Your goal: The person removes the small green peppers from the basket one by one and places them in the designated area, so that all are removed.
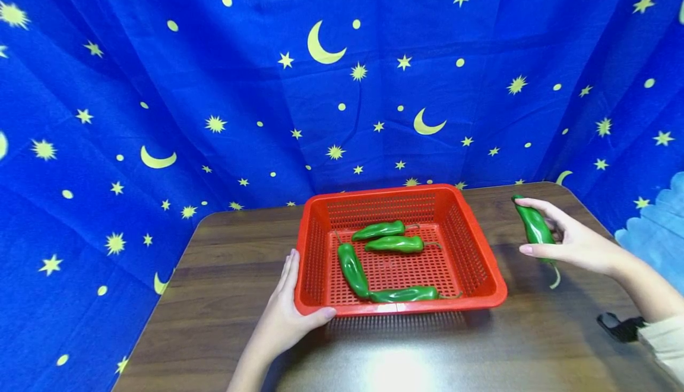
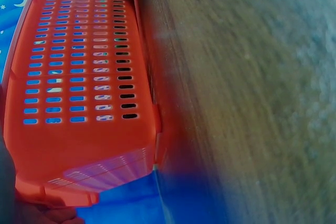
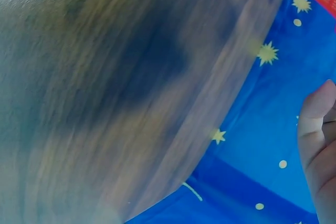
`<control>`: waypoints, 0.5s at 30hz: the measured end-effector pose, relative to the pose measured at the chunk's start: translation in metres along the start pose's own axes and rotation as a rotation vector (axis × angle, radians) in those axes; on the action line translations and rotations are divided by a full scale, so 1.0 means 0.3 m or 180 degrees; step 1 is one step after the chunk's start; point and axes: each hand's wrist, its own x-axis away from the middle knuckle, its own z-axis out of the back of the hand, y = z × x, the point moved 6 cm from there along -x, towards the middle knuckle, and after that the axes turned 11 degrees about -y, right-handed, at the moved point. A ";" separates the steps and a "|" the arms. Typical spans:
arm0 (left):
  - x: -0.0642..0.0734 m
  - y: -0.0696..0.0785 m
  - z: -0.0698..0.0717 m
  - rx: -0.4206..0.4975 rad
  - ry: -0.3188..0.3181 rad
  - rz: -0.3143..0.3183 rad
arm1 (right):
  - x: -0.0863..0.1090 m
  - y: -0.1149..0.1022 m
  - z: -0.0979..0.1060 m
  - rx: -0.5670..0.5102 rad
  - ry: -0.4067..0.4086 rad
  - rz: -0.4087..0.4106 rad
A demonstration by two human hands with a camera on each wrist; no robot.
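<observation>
A deep-blue cloth (image 1: 256,35) printed with yellow moons, stars and dots hangs behind the work and down both sides, creased in long folds; at the right edge a pale-blue scalloped patch (image 1: 654,231) shows against it. In front of it stretches the worktop (image 1: 230,279), brown wood-grain with rounded far corners and a white glare near the front.

On the worktop stands a red basket (image 1: 315,225), upright, its walls and floor pierced with small slots.

The hands are set on either side. The left hand (image 1: 283,318) comes up from below and cups the basket's near left corner: its fingers lie straight and close together along the outer left wall, while the thumb is spread away, laid on the near rim. The right hand (image 1: 572,237) reaches in from the right, well apart from the basket, pinching a green pepper (image 1: 536,228) between thumb and fingers over the worktop, the pepper's pale stem hanging toward the near side. A cream sleeve (image 1: 665,344) covers that forearm, with a black strap (image 1: 620,326) beside it.

Inside the basket lie four more peppers (image 1: 394,244): two side by side toward the far wall, one along the left, one along the near wall.
</observation>
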 end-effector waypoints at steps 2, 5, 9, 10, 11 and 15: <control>0.000 0.000 0.000 -0.0008 -0.0002 -0.0007 | 0.003 0.010 0.000 -0.0005 0.0006 0.0013; 0.000 0.001 0.000 -0.0007 -0.0001 -0.0002 | 0.007 0.025 0.000 -0.0016 0.0014 0.0030; 0.001 0.001 -0.001 0.0000 0.0007 -0.0001 | 0.011 0.041 -0.002 -0.0024 0.0008 0.0019; 0.001 0.001 -0.001 0.0001 0.0012 0.0000 | 0.011 0.044 -0.004 -0.0027 0.0006 0.0015; 0.001 0.001 -0.001 0.0001 0.0015 -0.0005 | 0.011 0.047 -0.006 -0.0031 0.0001 0.0021; 0.001 0.001 -0.002 -0.0007 0.0020 -0.0006 | 0.011 0.060 -0.017 -0.0069 -0.0026 0.0034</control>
